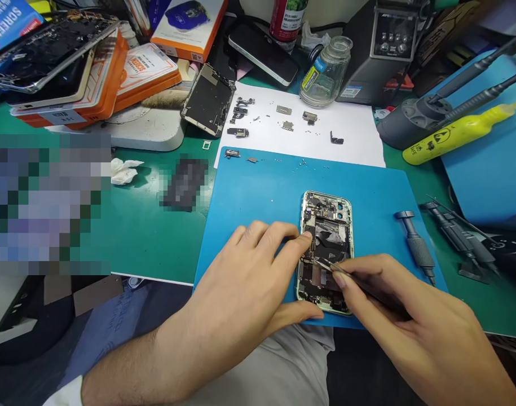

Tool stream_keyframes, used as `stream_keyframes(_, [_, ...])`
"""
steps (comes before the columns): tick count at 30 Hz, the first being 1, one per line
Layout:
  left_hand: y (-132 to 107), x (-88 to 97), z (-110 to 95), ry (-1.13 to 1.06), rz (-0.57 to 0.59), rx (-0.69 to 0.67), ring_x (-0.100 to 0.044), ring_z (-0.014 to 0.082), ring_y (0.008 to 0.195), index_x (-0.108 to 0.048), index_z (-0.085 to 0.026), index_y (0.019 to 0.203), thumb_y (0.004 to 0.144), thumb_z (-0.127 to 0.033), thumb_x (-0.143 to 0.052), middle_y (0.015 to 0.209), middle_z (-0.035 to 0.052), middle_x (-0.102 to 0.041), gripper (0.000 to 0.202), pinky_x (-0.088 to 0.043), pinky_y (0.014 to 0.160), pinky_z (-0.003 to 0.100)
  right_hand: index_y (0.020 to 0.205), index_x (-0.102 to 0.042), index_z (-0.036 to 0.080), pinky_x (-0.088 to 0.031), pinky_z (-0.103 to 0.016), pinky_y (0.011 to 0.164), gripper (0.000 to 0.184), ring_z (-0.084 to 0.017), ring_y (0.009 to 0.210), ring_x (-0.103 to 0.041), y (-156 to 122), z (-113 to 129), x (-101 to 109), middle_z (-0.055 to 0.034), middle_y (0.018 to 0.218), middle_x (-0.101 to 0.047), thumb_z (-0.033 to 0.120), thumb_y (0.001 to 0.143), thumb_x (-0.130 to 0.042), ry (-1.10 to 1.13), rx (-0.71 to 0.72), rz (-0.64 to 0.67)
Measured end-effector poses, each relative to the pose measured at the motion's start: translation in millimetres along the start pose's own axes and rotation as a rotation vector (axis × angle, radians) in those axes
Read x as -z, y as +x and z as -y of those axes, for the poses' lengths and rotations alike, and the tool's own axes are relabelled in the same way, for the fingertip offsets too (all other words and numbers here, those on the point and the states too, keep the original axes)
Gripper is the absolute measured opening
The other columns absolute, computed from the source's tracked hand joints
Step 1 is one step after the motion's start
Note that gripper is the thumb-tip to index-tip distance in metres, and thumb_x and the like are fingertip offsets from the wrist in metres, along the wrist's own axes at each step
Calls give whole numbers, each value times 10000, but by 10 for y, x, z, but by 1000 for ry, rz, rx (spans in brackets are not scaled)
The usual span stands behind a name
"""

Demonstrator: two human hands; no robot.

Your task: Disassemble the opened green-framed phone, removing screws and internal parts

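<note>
An opened smartphone (325, 242) lies on the blue mat (249, 197), its inner boards and black flex parts exposed inside a pale green frame. My left hand (245, 276) steadies it from the left, index fingertip on the inside near the left edge and thumb at the bottom edge. Pinched in my right hand (393, 310) are metal tweezers (336, 267), whose tips reach the inside of the phone near its middle left. Whether the tips hold anything is too small to tell.
Small phone parts (287, 126) and screws lie on white paper (266, 144). A screwdriver (418, 248) rests at the mat's right. Behind stand a glass jar (326, 70), a yellow bottle (456, 135), a detached screen (209, 101) and stacked orange boxes (148, 73).
</note>
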State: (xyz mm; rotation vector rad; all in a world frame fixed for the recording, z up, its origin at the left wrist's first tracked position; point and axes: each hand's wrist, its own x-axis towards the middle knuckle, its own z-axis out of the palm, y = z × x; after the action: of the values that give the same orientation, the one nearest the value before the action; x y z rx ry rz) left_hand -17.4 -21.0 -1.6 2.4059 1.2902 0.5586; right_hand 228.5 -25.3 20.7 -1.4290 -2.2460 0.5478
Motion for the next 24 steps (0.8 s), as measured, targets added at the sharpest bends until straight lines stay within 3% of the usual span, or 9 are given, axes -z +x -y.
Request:
stream_keyframes(4, [-15,-2,7,-44,-3,-7,-650,315,1193,-546,-157,1552,952,-650,-858,1467,103,-690,837,-545,995,462,1354,-713,236,-579,-178,607,311,-111,693,-770,3,-10,-32,-6,959,-792,465,1171,-610,-150,58,-115])
stream_keyframes(8, [-30,-27,14,-74,-15,-2,-654,322,1266,-487,-180,1586,920,-664,-865,1493,109,-678,906,-555,1042,465,1393,-722,191,-437,-256,533,280,-84,576,-633,96,-77,-61,10,869,-692,302,1201,-551,-380,325,-95])
stream_keyframes(13, [-33,-52,29,-76,-12,1,-661,344,1314,-432,-193,1605,904,-675,-870,1520,127,-682,957,-560,1080,485,1413,-684,59,-408,-328,596,308,-135,615,-591,171,-137,-29,12,785,-635,113,1178,-491,-576,595,-111])
stream_keyframes(20, [-43,-76,30,-89,18,0,-669,348,1292,-429,-228,1603,928,-640,-883,1518,120,-674,912,-580,1069,518,1404,-688,3,-374,-371,601,317,-152,637,-574,223,-192,28,12,773,-623,165,1169,-550,-608,711,-92])
stream_keyframes(24, [-33,-93,48,-97,11,4,-666,352,1294,-444,-235,1593,904,-602,-929,1511,122,-669,919,-589,1066,524,1393,-694,-11,-381,-376,615,345,-167,650,-578,237,-180,15,-11,790,-643,147,1172,-481,-615,724,-95])
